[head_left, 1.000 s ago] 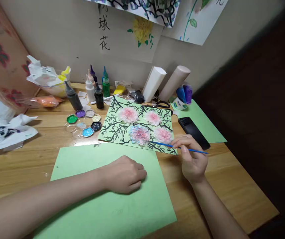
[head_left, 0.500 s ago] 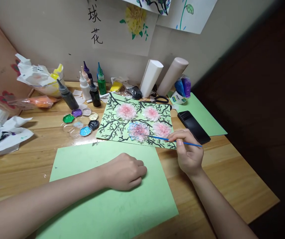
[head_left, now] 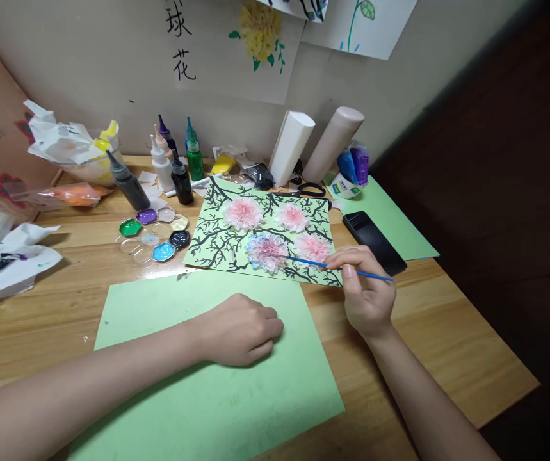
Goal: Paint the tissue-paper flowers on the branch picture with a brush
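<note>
My right hand (head_left: 365, 294) pinches a thin blue paintbrush (head_left: 333, 267), whose tip touches a pink and blue paper flower (head_left: 267, 251). That flower sits on a green picture (head_left: 212, 237) with black painted branches and three other pink flowers. My left hand (head_left: 241, 330) rests as a loose fist on a plain green sheet (head_left: 217, 390) in front of me, and nothing shows in it.
A paint palette (head_left: 152, 234) and several paint bottles (head_left: 178, 173) stand at the back left, beside crumpled papers (head_left: 6, 262). Two paper rolls (head_left: 313, 150), scissors (head_left: 310, 190) and a black phone (head_left: 373, 242) lie at the back right. The table edge runs along the right.
The camera has tilted slightly, so everything sits a bit higher and to the left. The brush tip stays at the pink and blue flower. My left hand has not moved.
</note>
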Motion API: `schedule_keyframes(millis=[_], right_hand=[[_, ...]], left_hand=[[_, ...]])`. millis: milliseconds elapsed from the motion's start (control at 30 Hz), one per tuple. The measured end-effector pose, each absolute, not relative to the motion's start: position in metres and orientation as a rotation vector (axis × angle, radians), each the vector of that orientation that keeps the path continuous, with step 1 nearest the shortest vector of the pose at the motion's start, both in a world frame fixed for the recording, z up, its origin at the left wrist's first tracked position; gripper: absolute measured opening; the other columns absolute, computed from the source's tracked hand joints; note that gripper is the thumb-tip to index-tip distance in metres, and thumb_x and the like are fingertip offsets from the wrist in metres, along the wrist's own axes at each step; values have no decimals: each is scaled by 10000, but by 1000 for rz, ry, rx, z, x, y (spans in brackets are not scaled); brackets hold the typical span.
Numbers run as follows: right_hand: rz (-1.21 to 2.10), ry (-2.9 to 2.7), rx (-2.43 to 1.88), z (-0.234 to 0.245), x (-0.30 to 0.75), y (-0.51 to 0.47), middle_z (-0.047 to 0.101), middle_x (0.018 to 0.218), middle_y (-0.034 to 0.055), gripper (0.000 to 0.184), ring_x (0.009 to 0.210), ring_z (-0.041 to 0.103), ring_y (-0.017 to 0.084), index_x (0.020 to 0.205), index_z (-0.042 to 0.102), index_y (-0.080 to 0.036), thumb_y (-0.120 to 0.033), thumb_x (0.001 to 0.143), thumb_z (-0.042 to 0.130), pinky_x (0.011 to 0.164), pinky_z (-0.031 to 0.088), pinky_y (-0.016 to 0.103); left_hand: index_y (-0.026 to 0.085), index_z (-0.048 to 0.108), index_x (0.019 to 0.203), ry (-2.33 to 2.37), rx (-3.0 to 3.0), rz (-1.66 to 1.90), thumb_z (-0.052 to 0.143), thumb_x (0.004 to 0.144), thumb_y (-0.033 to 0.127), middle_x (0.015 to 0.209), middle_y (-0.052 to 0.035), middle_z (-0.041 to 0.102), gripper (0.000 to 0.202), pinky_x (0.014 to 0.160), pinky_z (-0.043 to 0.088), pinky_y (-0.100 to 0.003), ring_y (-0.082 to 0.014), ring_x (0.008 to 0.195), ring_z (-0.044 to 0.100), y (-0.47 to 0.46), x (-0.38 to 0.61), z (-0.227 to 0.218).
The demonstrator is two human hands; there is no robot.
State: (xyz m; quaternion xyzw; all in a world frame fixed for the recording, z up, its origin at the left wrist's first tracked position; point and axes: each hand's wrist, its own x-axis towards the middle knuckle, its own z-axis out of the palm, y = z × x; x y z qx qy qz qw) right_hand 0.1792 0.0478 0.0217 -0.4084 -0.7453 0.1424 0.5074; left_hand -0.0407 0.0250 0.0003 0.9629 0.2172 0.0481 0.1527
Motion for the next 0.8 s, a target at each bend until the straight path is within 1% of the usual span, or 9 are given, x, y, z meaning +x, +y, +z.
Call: schedule_keyframes(millis=[100,300,467,600,800], right_hand=[[370,-1750,-959,22,180,48,608,752,27,196,765,553,186,785,597,-214,-165,874,429,708,434,350],[377,-1836,-992,22,178,47,625,793,30,178,805,559,190,827,600,-217,-156,871,439,743,438,357],[390,-1775,-966,23,178,47,620,777,28,185,781,562,187,811,600,-218,-173,877,433,723,446,349],[379,-1859,-1005,22,178,47,632,802,32,176,816,567,192,842,605,-219,-161,872,441,750,446,358],[363,-1774,-994,23,179,47,629,756,32,194,778,573,197,816,606,-226,-205,887,427,721,456,367]], left_hand=[[201,493,723,624,2762,140,449,810,185,720,8,599,98,486,328,-308,-142,574,532,25,-40,1],[200,497,724,622,2764,139,459,805,191,716,7,600,90,482,328,-311,-143,574,537,25,-40,0],[201,493,727,616,2762,143,456,809,192,718,6,600,91,489,347,-306,-145,578,547,25,-40,0],[200,488,727,615,2758,139,453,809,181,717,1,602,91,493,358,-297,-147,582,552,25,-40,1],[203,489,727,618,2760,126,455,807,183,715,3,602,90,493,367,-300,-149,578,549,25,-40,1]])
